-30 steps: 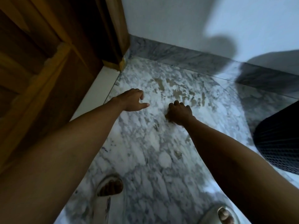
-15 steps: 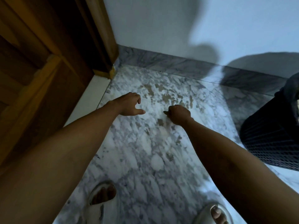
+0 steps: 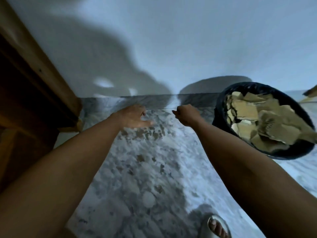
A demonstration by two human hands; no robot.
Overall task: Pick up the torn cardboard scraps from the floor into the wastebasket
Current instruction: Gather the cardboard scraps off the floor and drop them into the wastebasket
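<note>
The view is blurred. My left hand [image 3: 134,116] hovers over the marble floor, fingers loose and thumb out, holding nothing. My right hand [image 3: 186,114] is lifted beside it with fingers curled and fingertips pinched together, apparently on a small cardboard scrap that I can barely see. To its right a black mesh wastebasket [image 3: 221,107] is full of torn tan cardboard pieces [image 3: 267,124]. Several small brownish bits [image 3: 147,133] lie on the floor just below my left hand.
A wooden door and frame [image 3: 34,86] fill the left side. A pale wall with a grey marble skirting [image 3: 154,98] runs across just beyond my hands. My foot in a pale sandal [image 3: 216,227] stands at the bottom. Another tan piece [image 3: 310,92] shows at the far right edge.
My right hand curled up at the floor and lifted away from it. The view swung up and right, bringing the open top of the wastebasket into sight. My left hand rose too.
</note>
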